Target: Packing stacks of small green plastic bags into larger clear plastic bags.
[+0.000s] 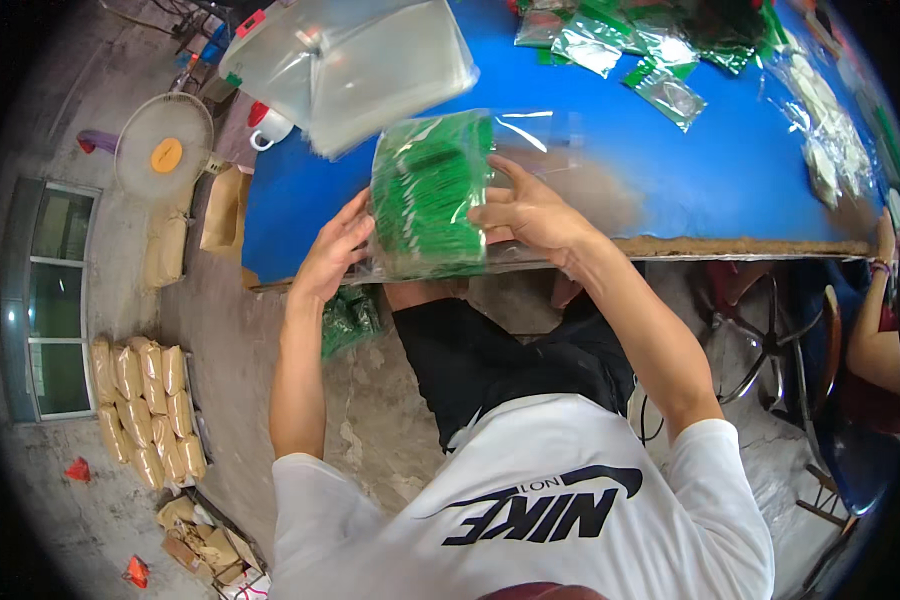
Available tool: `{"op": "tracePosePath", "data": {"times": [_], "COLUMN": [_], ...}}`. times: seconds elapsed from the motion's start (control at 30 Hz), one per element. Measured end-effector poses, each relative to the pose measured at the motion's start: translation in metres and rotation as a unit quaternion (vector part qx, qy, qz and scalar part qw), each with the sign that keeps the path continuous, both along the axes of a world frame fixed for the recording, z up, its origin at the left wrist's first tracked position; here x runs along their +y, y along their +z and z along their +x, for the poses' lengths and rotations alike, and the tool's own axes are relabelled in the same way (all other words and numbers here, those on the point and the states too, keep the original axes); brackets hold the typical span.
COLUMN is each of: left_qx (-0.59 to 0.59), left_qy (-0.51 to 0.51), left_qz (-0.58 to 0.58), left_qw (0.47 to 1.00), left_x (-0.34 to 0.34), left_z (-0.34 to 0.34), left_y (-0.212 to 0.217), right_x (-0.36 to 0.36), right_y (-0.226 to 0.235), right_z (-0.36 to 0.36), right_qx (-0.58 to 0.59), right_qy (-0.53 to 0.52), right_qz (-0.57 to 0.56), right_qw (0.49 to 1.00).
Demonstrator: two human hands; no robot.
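Note:
A clear plastic bag (530, 130) filled with a stack of thin green packets (430, 190) is held upright at the near edge of the blue table. My left hand (336, 245) grips the bag's left side, fingers pressed along it. On the other side my right hand (538, 212) holds the bag, its thumb and fingers against the stack's right edge. The bag's loose, see-through end extends to the right beyond the green packets. Part of my left fingers is hidden behind the bag.
Flat clear bags (395, 70) lie in a pile at the back left, beside a white mug (269, 127). Small green packets (660, 60) and white items in clear plastic (825, 140) are farther right. A fan (165, 150) stands left of the table. Another person's arm (878, 320) is at the right.

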State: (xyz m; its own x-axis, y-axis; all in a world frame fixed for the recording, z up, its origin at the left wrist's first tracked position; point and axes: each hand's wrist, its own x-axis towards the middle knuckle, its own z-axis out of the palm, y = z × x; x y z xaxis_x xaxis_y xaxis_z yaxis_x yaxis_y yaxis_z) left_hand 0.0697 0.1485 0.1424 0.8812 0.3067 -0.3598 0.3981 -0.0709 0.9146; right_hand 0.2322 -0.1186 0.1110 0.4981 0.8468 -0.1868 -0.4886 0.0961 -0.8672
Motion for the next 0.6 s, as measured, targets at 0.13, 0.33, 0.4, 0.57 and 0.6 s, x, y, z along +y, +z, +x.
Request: {"op": "tracePosePath", "data": {"times": [0.13, 0.33, 0.4, 0.57, 0.6], "left_qx": [-0.016, -0.047, -0.044, -0.041, -0.056], "left_qy": [-0.017, 0.003, 0.015, 0.007, 0.007], "left_qz": [-0.023, 0.046, 0.058, 0.064, 0.067], "left_qw": [0.999, 0.998, 0.997, 0.997, 0.996], "left_x": [-0.023, -0.035, -0.031, -0.042, -0.039], "left_z": [0.007, 0.019, 0.018, 0.027, 0.028], "left_y": [0.008, 0.007, -0.001, 0.005, 0.004], "right_x": [-0.002, 0.023, 0.011, -0.027, -0.023], "right_y": [-0.006, 0.01, 0.02, 0.015, 0.002], "right_z": [0.0, -0.022, -0.017, 0.018, 0.027], "right_qx": [0.115, -0.178, -0.183, -0.193, -0.191], "right_qy": [-0.041, 0.018, 0.047, -0.017, -0.082], "right_qz": [0.043, -0.08, -0.074, -0.135, -0.111], "right_qw": [0.992, 0.981, 0.979, 0.972, 0.972]}}
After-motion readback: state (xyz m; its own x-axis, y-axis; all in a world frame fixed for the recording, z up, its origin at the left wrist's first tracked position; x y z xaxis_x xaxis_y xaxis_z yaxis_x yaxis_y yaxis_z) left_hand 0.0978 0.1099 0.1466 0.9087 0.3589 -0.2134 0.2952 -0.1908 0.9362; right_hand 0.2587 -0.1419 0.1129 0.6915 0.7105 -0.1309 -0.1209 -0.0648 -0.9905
